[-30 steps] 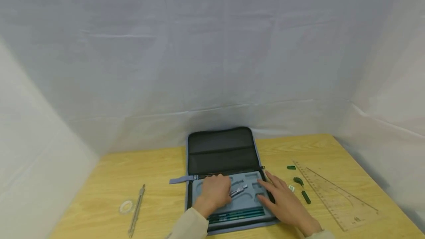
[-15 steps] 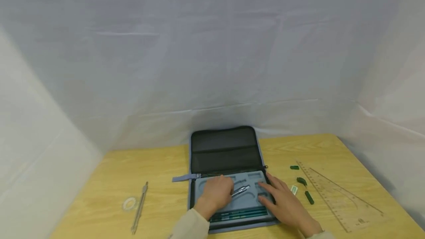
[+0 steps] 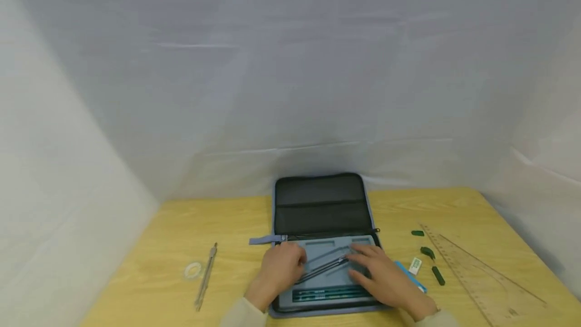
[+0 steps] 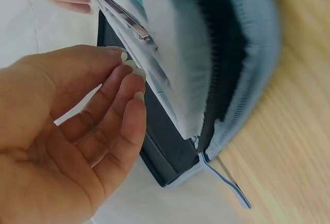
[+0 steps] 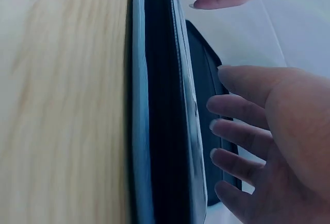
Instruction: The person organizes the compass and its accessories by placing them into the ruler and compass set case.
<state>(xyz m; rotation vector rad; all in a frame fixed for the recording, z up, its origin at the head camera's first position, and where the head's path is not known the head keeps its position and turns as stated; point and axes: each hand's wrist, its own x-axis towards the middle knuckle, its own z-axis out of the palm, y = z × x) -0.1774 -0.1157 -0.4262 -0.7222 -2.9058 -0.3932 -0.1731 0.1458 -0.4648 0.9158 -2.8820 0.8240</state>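
An unzipped case (image 3: pixel 320 217) lies spread on the table, its grey moulded tray (image 3: pixel 327 280) facing up. In the tray rests a slim metal compass (image 3: pixel 323 268), seen close up as a shiny compass (image 4: pixel 124 17) in the left wrist view. My left hand (image 3: pixel 280 269) hovers at the tray's left side, its fingers loosely curled and nothing between them. Over the tray's right side my right hand (image 3: pixel 382 276) spreads its relaxed fingers near the compass's upper end. Several dark green pencils (image 3: pixel 329 293) lie in the tray's front slot.
Left of the case are another metal compass (image 3: pixel 206 276) and a white ring (image 3: pixel 192 270). On the right lie a white eraser (image 3: pixel 415 266), a blue strip (image 3: pixel 410 277), small dark green pieces (image 3: pixel 438 275) and a clear set square (image 3: pixel 476 271). A pale sheet (image 3: pixel 317 64) hangs behind.
My left hand has let go of the compass and drawn back from it; the compass now lies in the tray. The head view has swung left, and the blue strip has come into sight.
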